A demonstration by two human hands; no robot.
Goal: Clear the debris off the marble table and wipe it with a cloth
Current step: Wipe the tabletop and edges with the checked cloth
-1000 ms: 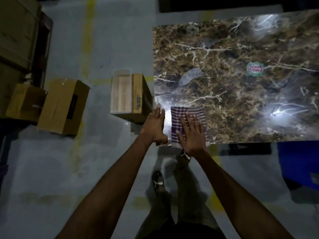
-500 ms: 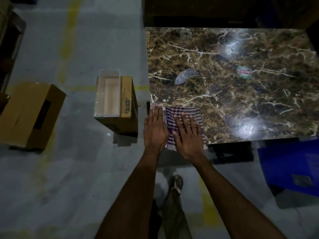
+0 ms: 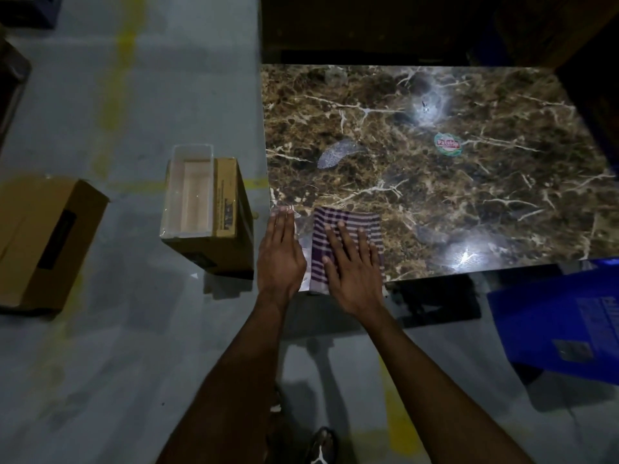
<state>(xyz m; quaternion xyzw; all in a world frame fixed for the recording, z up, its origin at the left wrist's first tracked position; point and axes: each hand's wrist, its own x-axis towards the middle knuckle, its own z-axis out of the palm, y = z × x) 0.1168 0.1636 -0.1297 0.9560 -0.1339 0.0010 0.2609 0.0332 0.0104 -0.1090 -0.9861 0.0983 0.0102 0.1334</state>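
Note:
The brown marble table (image 3: 435,195) fills the upper right. A folded purple-and-white striped cloth (image 3: 348,222) lies at its near left corner. My right hand (image 3: 355,266) presses flat on the cloth with straight, spread fingers. My left hand (image 3: 281,252) lies flat on the table's left corner just beside the cloth, fingers straight and together. On the marble lie a grey, crumpled clear wrapper (image 3: 338,154) and a round green-and-red sticker or lid (image 3: 447,145).
On the grey floor left of the table stands a cardboard box (image 3: 227,209) with a clear plastic tray (image 3: 189,192) on top. Another cardboard box (image 3: 43,239) lies further left. A blue crate (image 3: 566,326) sits at the right. My foot (image 3: 321,447) shows below.
My left hand has shifted from the table's edge onto its corner, fingers laid flat beside the cloth. The right hand stays on the cloth. The camera has tilted so more of the table's far side shows.

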